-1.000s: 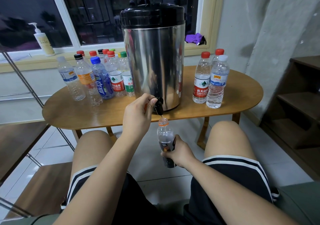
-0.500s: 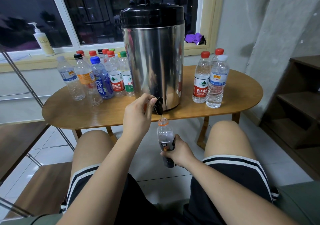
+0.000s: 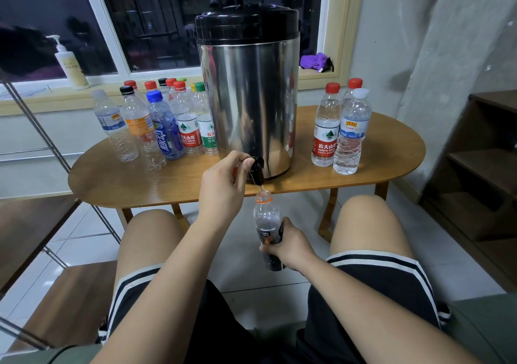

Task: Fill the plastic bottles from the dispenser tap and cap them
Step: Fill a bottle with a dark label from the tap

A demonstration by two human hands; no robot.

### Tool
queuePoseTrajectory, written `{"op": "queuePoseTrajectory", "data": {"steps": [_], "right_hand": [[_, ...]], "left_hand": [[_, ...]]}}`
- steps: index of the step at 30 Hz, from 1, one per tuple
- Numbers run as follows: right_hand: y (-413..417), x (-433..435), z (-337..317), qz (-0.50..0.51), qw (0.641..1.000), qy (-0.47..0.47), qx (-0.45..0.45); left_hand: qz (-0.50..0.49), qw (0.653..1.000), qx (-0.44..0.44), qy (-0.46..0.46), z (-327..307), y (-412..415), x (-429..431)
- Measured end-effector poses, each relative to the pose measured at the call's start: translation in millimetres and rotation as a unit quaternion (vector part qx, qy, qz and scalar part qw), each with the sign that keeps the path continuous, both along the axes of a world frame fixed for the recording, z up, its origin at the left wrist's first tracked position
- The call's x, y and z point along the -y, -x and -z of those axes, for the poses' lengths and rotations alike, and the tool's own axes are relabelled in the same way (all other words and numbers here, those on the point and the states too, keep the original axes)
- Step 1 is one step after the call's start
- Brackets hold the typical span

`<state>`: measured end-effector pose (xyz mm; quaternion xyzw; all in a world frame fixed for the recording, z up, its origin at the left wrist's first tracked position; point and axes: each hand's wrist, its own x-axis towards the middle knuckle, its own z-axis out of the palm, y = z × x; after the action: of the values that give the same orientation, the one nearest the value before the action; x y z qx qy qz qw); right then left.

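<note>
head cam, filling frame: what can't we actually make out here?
- Fill level in the held bottle: head view, dark label and right hand cover it.
- Tap lever: left hand wraps it; only the black tap shows.
- Water stream: too thin to confirm.
- Rear bottles left of the dispenser: front bottles hide all but caps.

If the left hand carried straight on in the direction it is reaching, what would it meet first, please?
The left hand already pinches the black tap; straight beyond that is the steel dispenser wall, probably very close, though depth is hard to judge.
</note>
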<state>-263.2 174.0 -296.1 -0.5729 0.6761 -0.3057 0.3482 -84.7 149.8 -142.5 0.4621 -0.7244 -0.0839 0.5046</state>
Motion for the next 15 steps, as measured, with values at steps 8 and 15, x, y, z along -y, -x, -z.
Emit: {"op": "queuePoseTrajectory", "data": {"steps": [8,15], "right_hand": [[-0.2,-1.1,-2.0,0.001,1.0,0.001,-0.009],[-0.5,-1.3,-2.2,0.0,1.0,0.003,-0.009]], "left_hand": [[-0.001,1.0,0.003,0.0,-0.3,0.3,-0.5],[0.006,1.0,0.0,-0.004,-0.4,0.0,-0.9]]}}
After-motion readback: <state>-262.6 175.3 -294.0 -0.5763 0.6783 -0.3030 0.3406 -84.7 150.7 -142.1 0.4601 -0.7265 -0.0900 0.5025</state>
